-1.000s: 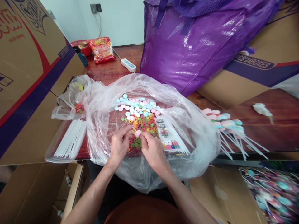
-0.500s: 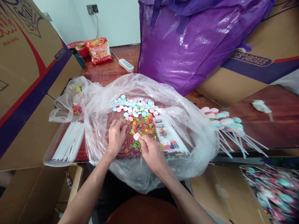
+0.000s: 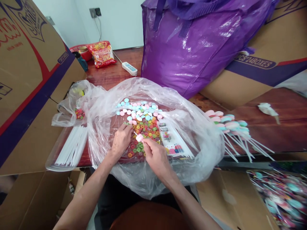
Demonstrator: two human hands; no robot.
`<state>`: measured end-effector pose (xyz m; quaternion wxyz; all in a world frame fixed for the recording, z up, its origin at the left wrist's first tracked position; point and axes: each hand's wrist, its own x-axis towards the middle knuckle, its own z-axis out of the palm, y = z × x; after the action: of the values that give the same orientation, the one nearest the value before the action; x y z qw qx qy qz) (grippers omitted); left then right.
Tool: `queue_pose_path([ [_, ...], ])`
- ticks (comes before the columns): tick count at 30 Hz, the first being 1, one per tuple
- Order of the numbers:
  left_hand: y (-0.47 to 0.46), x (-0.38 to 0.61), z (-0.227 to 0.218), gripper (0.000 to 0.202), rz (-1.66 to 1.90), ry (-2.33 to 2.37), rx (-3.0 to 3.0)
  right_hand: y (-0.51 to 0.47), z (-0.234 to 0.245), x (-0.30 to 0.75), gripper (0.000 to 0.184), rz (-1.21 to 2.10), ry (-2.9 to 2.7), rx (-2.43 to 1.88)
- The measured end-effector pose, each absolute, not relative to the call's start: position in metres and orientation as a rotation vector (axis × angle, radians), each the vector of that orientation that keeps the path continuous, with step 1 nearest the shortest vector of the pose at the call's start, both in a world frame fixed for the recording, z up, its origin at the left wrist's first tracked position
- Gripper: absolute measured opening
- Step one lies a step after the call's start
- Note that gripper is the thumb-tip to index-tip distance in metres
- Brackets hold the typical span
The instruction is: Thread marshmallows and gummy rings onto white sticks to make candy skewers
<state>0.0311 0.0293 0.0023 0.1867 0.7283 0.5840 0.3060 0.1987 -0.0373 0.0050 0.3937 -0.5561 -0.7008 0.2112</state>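
My right hand pinches a pink marshmallow between thumb and fingertips. A short length of white stick pokes out of its upper left side. My left hand is just to the left, its fingers bent and drawn together at the edge of the candy rings. What those fingertips hold, if anything, is hidden. Behind the rings lie pink, white and blue round candies. All of this rests on an opened clear plastic bag. Beside my right hand lies a printed packet of white sticks.
White sticks in a clear sleeve lie at left, below a small bag of colourful candies. Finished marshmallow pops are piled at right. Large cartons and a purple bag flank the table. More pops fill a box lower right.
My left hand has moved slightly right, closer to the marshmallow and its stick. The marshmallow in my right hand has turned and shifted a little up and left.
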Motion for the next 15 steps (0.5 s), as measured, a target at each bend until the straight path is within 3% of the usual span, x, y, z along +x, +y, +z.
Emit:
queue_pose_path([
  [4, 0.027, 0.030, 0.004, 0.016, 1.187, 1.457, 1.321, -0.038, 0.009, 0.199, 0.030, 0.634, -1.736, -1.398],
  [7, 0.021, 0.031, 0.010, 0.033, 1.227, 1.237, 0.840, -0.037, 0.012, 0.198, 0.030, 0.639, -1.739, -1.374],
  [10, 0.015, 0.034, 0.015, 0.039, 1.254, 1.137, 0.687, -0.036, 0.013, 0.197, 0.028, 0.598, -1.772, -1.367],
  [15, 0.010, 0.035, 0.011, 0.033, 1.317, 1.181, 0.776, -0.036, 0.012, 0.196, 0.026, 0.481, -1.898, -1.491],
])
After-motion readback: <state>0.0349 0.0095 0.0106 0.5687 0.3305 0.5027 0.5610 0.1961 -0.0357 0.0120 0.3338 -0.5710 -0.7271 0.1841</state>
